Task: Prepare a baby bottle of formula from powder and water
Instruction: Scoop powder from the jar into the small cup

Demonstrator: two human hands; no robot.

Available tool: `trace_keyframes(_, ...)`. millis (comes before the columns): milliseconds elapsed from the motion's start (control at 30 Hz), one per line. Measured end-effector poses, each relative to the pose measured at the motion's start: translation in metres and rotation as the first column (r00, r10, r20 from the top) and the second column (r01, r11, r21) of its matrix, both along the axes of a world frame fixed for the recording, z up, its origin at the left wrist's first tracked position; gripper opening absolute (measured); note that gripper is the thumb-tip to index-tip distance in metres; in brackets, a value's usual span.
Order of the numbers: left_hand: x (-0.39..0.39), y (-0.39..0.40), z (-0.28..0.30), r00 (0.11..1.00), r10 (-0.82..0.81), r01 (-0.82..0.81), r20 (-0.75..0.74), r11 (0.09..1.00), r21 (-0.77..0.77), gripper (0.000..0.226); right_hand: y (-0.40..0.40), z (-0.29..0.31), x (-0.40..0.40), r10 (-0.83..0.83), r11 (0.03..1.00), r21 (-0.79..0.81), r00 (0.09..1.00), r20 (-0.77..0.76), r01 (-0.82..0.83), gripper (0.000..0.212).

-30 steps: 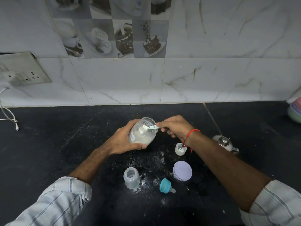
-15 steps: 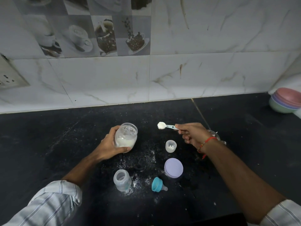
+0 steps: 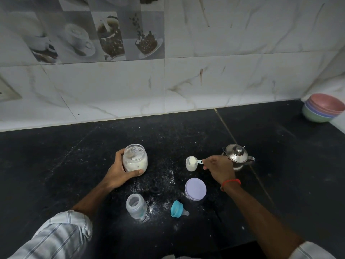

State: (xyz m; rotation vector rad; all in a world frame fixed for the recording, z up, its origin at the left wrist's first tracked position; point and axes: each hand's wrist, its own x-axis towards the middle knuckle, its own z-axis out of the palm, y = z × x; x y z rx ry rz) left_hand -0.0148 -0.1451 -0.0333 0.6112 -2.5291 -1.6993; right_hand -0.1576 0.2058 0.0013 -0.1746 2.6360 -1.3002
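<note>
My left hand (image 3: 119,171) grips an open glass jar of white formula powder (image 3: 135,160), standing on the black counter (image 3: 74,165). My right hand (image 3: 217,168) pinches a small blue scoop (image 3: 195,161) heaped with powder, held right over a small clear cap-like cup (image 3: 191,164). An open, empty baby bottle (image 3: 136,206) stands nearer me. Its teal ring with the teat (image 3: 177,209) lies on its side to the bottle's right. A lilac jar lid (image 3: 195,189) rests flat below my right hand.
A small steel kettle (image 3: 238,156) stands just behind my right hand. Stacked pastel bowls (image 3: 323,107) sit at the far right corner. Spilled white powder (image 3: 158,184) dusts the counter between the items. A tiled wall (image 3: 168,71) backs the counter.
The scoop came out of the jar loaded with powder and travelled right and down to the small cup. My left hand lowered the jar upright onto the counter.
</note>
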Motion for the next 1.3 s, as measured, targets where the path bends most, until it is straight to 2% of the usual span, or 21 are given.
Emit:
trace_keyframes(100, 0.003, -0.002, -0.006, 1.0, 0.007, -0.007, -0.006, 1.0, 0.0, 0.105, -0.002, -0.008, 0.004, 0.18, 0.968, 0.21, 0.964, -0.194, -0.139, 0.012)
trace_keyframes(233, 0.005, -0.002, -0.006, 1.0, 0.018, -0.018, -0.004, 1.0, -0.003, 0.103, 0.002, -0.023, 0.009, 0.313, 0.916, 0.362, 0.872, -0.377, -0.173, 0.006)
trace_keyframes(367, 0.006, -0.001, -0.005, 1.0, 0.009, -0.009, -0.01, 1.0, -0.021, 0.104, 0.008, -0.03, 0.014, 0.322, 0.928, 0.343, 0.775, -0.544, -0.145, 0.008)
trace_keyframes(467, 0.006, -0.001, -0.007, 1.0, 0.011, -0.011, -0.007, 0.999, -0.038, 0.103, 0.014, -0.038, 0.019, 0.302, 0.942, 0.305, 0.738, -0.603, -0.137, 0.014)
trace_keyframes(700, 0.003, 0.003, -0.003, 1.0, -0.006, 0.006, 0.004, 0.996, -0.094, 0.103, 0.017, -0.042, 0.028, 0.299, 0.95, 0.277, 0.686, -0.663, -0.146, 0.017)
trace_keyframes(833, 0.0, 0.01, 0.001, 0.999, -0.033, 0.036, 0.022, 0.989, -0.141, 0.11, 0.019, -0.044, 0.029, 0.299, 0.95, 0.278, 0.664, -0.685, -0.141, 0.03)
trace_keyframes(900, -0.001, 0.011, 0.001, 0.999, -0.038, 0.041, 0.027, 0.988, -0.147, 0.111, 0.021, -0.045, 0.029, 0.284, 0.955, 0.267, 0.671, -0.685, -0.132, 0.022)
trace_keyframes(967, -0.001, 0.011, 0.0, 0.999, -0.045, 0.049, 0.028, 0.989, -0.138, 0.108, 0.023, -0.046, 0.03, 0.245, 0.966, 0.233, 0.704, -0.667, -0.116, 0.014)
trace_keyframes(1033, -0.001, 0.01, -0.001, 0.999, -0.047, 0.05, 0.027, 0.991, -0.124, 0.107, 0.021, -0.04, 0.032, 0.151, 0.986, 0.142, 0.796, -0.587, -0.083, 0.015)
trace_keyframes(1100, -0.002, 0.009, -0.003, 0.999, -0.044, 0.047, 0.023, 0.993, -0.113, 0.107, 0.019, -0.032, 0.034, -0.019, 1.0, -0.015, 0.931, -0.366, 0.014, 0.012)
trace_keyframes(1133, -0.002, 0.009, -0.004, 0.999, -0.045, 0.047, 0.021, 0.993, -0.108, 0.106, 0.017, -0.03, 0.033, -0.1, 0.992, -0.1, 0.968, -0.23, 0.079, 0.01)
trace_keyframes(1233, -0.002, 0.009, -0.004, 0.999, -0.044, 0.046, 0.024, 0.994, -0.099, 0.102, 0.013, -0.026, 0.03, -0.246, 0.904, -0.342, 0.966, 0.079, 0.258, 0.01)
trace_keyframes(1300, -0.002, 0.009, -0.003, 0.998, -0.048, 0.051, 0.029, 0.994, -0.1, 0.102, 0.008, -0.016, 0.029, -0.272, 0.834, -0.437, 0.94, 0.207, 0.338, 0.008)
